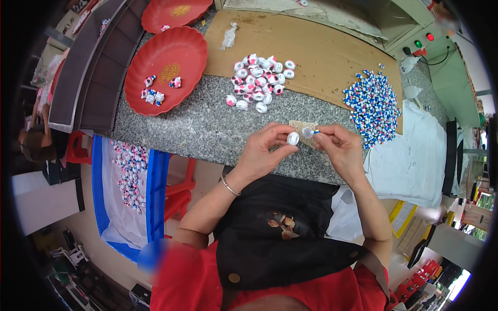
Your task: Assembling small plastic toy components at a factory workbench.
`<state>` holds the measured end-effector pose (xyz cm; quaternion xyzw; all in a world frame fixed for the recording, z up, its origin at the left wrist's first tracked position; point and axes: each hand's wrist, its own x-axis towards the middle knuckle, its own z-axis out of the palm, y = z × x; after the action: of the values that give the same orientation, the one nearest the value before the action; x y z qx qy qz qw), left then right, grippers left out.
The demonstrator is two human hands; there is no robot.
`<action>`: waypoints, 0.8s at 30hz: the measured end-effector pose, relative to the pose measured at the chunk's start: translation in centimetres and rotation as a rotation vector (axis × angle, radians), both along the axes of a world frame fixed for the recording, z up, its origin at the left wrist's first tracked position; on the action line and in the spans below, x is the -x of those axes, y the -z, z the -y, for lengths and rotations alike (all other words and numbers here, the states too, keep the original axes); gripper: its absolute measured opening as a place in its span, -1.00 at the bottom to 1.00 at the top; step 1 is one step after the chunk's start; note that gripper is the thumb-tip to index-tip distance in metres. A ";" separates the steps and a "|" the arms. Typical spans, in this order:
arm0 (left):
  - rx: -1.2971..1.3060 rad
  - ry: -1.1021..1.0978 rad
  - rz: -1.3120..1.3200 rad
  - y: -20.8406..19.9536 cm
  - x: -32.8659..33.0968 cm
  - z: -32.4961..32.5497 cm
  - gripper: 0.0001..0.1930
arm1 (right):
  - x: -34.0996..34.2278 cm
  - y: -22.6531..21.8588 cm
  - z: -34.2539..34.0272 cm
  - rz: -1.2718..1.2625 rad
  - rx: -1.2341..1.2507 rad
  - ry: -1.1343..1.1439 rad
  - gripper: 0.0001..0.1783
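Observation:
Between the thumb and fingers of my left hand is a small white rounded plastic piece with dark marking on its face. My right hand pinches a tiny blue, white and yellow piece. A pale round part sits at its tip, just right of the white piece; whether the two are joined I cannot tell. Both hands are close together over a beige textured pad near the counter's front edge. Beyond them lies a heap of white and pink rounded pieces. To the right spreads a pile of small blue and white pieces.
Two red scalloped plates stand at the back left, the nearer holding several finished-looking pieces. Grey bins flank them. A blue crate of pieces stands below left. Cardboard covers the counter's back; white sheeting hangs right.

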<state>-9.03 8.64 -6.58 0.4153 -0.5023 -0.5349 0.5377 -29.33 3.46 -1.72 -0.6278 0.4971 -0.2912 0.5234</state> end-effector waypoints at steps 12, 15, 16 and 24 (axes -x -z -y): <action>0.536 -0.197 0.504 -0.2 0.9 -0.9 -0.63 | -0.3 -1.0 -2.7 0.111 -0.217 -0.044 -0.83; 0.332 0.001 0.237 -0.1 0.6 -0.2 -0.66 | -0.2 -1.0 -2.9 0.179 -0.155 -0.032 -0.84; 0.333 0.002 0.237 0.0 0.6 -0.4 -0.66 | -0.3 -0.9 -3.2 0.178 -0.155 -0.031 -0.84; -0.180 0.314 -0.081 -1.6 -0.3 -1.1 -0.77 | -0.1 -1.7 -2.7 -0.012 0.354 -0.339 -0.84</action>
<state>-8.70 9.74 -4.94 0.3564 -0.4888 -0.6713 0.4282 -29.25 6.20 -0.05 -0.7859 0.3291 -0.2781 0.4434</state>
